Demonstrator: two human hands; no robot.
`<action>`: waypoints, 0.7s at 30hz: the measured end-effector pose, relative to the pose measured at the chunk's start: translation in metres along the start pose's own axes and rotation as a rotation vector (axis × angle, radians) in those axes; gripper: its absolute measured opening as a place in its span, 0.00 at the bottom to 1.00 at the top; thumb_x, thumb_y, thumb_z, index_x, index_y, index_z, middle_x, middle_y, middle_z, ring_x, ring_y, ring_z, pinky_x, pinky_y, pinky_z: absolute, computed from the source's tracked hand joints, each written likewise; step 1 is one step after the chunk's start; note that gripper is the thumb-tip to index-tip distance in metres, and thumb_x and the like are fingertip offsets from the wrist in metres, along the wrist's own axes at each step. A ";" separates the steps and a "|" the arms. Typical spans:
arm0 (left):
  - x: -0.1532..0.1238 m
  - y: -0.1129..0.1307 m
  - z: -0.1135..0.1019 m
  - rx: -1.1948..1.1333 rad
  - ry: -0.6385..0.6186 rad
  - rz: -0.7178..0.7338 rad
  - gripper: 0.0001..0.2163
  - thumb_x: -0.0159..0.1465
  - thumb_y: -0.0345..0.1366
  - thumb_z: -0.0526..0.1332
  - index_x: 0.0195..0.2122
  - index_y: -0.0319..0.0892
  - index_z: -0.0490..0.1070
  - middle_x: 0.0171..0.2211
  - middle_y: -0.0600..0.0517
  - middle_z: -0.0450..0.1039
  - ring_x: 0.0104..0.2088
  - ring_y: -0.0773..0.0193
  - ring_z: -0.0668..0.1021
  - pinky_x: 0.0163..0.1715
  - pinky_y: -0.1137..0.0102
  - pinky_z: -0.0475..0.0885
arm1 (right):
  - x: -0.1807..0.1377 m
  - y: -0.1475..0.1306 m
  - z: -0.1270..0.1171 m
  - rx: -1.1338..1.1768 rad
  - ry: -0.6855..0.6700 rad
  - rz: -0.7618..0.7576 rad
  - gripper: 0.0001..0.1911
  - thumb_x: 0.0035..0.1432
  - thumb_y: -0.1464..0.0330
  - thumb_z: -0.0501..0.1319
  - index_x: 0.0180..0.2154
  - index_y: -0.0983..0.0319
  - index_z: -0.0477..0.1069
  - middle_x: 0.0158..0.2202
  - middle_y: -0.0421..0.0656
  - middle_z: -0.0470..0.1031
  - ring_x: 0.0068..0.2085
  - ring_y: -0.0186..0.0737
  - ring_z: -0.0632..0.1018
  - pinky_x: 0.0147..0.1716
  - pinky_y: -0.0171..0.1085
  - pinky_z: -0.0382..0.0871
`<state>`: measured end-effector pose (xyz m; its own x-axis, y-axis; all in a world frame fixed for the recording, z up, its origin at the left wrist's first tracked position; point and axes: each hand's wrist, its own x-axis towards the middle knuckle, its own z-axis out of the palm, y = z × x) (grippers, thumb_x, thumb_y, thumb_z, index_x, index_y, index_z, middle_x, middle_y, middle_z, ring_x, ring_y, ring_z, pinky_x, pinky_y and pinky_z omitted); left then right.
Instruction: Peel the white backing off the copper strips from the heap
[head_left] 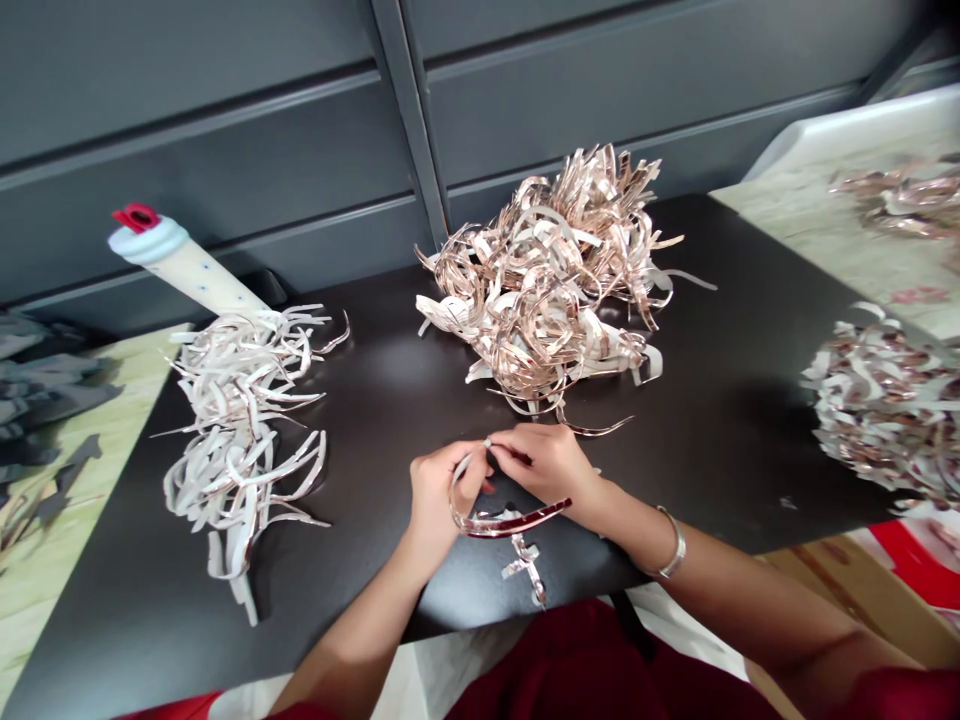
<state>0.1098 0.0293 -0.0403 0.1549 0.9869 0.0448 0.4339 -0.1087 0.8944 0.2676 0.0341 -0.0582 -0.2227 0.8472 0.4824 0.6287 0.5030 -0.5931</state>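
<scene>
My left hand (439, 492) and my right hand (551, 465) meet near the front edge of a black tabletop (390, 400). Both pinch the same curved strip (502, 522), shiny copper on one side and white on the other, which loops down below my fingers. A short curled scrap (527, 566) lies just below the hands. Behind the hands sits a big heap of copper-and-white strips (551, 285). A smaller heap of white strips (240, 420) lies to the left.
A white tube with a red cap (176, 262) leans behind the white heap. More strips are piled at the right edge (885, 410) and on a tray at the far right (900, 195). Grey panelled wall behind. A bangle is on my right wrist.
</scene>
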 end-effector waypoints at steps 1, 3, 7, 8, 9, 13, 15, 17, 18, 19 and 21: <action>0.000 0.002 0.000 0.014 -0.002 0.008 0.11 0.62 0.36 0.57 0.29 0.38 0.77 0.19 0.54 0.76 0.18 0.69 0.78 0.20 0.79 0.71 | -0.001 0.000 0.001 -0.022 -0.007 -0.021 0.12 0.60 0.72 0.55 0.31 0.63 0.77 0.21 0.40 0.73 0.22 0.31 0.72 0.24 0.30 0.61; -0.001 0.005 -0.001 0.049 -0.012 0.034 0.10 0.62 0.35 0.57 0.29 0.38 0.77 0.18 0.54 0.75 0.18 0.69 0.77 0.20 0.79 0.70 | -0.002 0.000 0.002 -0.053 -0.024 -0.056 0.13 0.62 0.71 0.54 0.30 0.63 0.76 0.22 0.42 0.74 0.23 0.33 0.73 0.24 0.30 0.61; -0.002 0.010 -0.002 0.102 -0.030 0.094 0.11 0.62 0.34 0.57 0.30 0.38 0.77 0.17 0.54 0.74 0.17 0.69 0.76 0.20 0.79 0.69 | -0.002 0.000 -0.001 -0.025 -0.102 -0.030 0.13 0.62 0.72 0.53 0.29 0.63 0.75 0.25 0.43 0.76 0.25 0.33 0.74 0.27 0.30 0.63; -0.002 0.010 -0.002 0.113 -0.040 0.107 0.11 0.62 0.34 0.56 0.30 0.38 0.77 0.17 0.54 0.74 0.17 0.70 0.76 0.20 0.79 0.68 | -0.002 -0.001 -0.002 -0.009 -0.122 -0.015 0.13 0.61 0.73 0.54 0.29 0.63 0.75 0.25 0.42 0.76 0.26 0.33 0.75 0.27 0.30 0.63; -0.002 0.010 -0.001 0.125 -0.052 0.115 0.11 0.62 0.34 0.56 0.29 0.38 0.77 0.17 0.54 0.74 0.17 0.70 0.76 0.20 0.79 0.68 | -0.001 -0.001 -0.003 0.000 -0.137 -0.002 0.13 0.61 0.74 0.54 0.29 0.63 0.75 0.25 0.42 0.76 0.26 0.33 0.75 0.28 0.30 0.63; -0.002 0.011 0.000 0.116 -0.096 0.102 0.12 0.62 0.34 0.56 0.25 0.38 0.76 0.15 0.55 0.73 0.17 0.69 0.76 0.20 0.78 0.68 | 0.001 0.001 -0.004 -0.004 -0.124 0.002 0.12 0.58 0.75 0.53 0.27 0.63 0.73 0.24 0.42 0.75 0.26 0.33 0.74 0.27 0.30 0.63; -0.003 0.011 0.001 0.071 -0.119 0.076 0.12 0.62 0.34 0.57 0.24 0.38 0.75 0.15 0.55 0.73 0.17 0.69 0.76 0.20 0.78 0.68 | 0.002 0.001 -0.004 0.025 -0.088 0.013 0.12 0.59 0.75 0.53 0.28 0.63 0.73 0.25 0.42 0.75 0.26 0.34 0.74 0.28 0.31 0.63; -0.003 0.010 0.002 0.026 -0.107 0.049 0.11 0.61 0.34 0.57 0.24 0.38 0.75 0.16 0.54 0.74 0.17 0.69 0.76 0.20 0.78 0.69 | 0.003 -0.001 -0.005 0.070 -0.029 0.036 0.11 0.59 0.74 0.54 0.30 0.63 0.73 0.25 0.41 0.75 0.27 0.33 0.74 0.29 0.31 0.65; -0.002 0.009 0.002 0.008 -0.085 0.038 0.10 0.61 0.34 0.57 0.26 0.38 0.75 0.18 0.54 0.75 0.17 0.69 0.76 0.20 0.78 0.70 | 0.004 -0.001 -0.006 0.083 0.002 0.041 0.10 0.59 0.74 0.54 0.30 0.62 0.73 0.25 0.41 0.75 0.27 0.33 0.74 0.29 0.31 0.65; -0.002 0.008 0.002 -0.008 -0.059 0.030 0.10 0.61 0.34 0.57 0.27 0.38 0.76 0.19 0.53 0.76 0.17 0.69 0.77 0.20 0.78 0.70 | 0.004 -0.002 -0.007 0.085 0.028 0.039 0.10 0.59 0.74 0.54 0.30 0.62 0.73 0.25 0.41 0.74 0.27 0.33 0.74 0.28 0.31 0.65; -0.001 0.005 0.002 -0.026 -0.020 0.016 0.10 0.61 0.35 0.57 0.29 0.38 0.76 0.20 0.53 0.77 0.17 0.68 0.77 0.19 0.78 0.70 | 0.004 -0.004 -0.007 0.069 0.047 0.017 0.10 0.59 0.74 0.54 0.30 0.62 0.74 0.24 0.41 0.74 0.26 0.33 0.73 0.27 0.31 0.65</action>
<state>0.1133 0.0279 -0.0364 0.1796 0.9824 0.0509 0.4075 -0.1213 0.9051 0.2699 0.0340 -0.0492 -0.1761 0.8478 0.5003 0.5789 0.5002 -0.6439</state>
